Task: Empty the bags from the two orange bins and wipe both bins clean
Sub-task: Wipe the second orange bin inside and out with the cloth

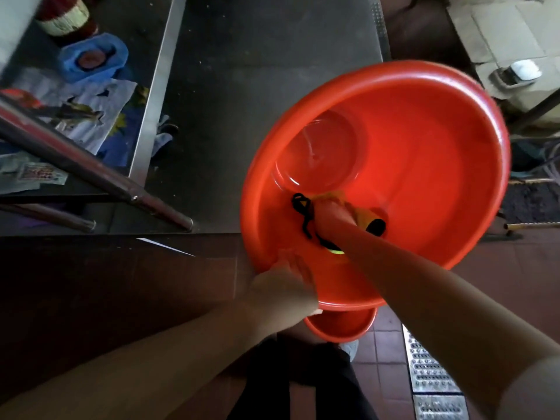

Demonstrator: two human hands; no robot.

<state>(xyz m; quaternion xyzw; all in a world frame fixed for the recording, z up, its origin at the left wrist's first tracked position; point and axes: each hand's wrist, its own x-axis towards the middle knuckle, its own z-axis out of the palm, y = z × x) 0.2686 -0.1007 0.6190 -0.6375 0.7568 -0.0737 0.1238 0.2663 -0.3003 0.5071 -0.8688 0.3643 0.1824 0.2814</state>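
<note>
The right hand (328,216) and a cloth (362,218) are inside the bin (424,165); the left hand (285,286) holds its near rim. The worktop (242,86) lies behind, a second bin (339,327) below.

The big round orange plastic bin (424,153) is tipped up and fills the right side. Its inside is wide open, with only the right hand (328,216) and a yellow and black cloth (368,221) in there. The dark grey metal tabletop (257,71) behind it is bare. On the left, slanted shiny metal bars (91,171) block the way.
</note>
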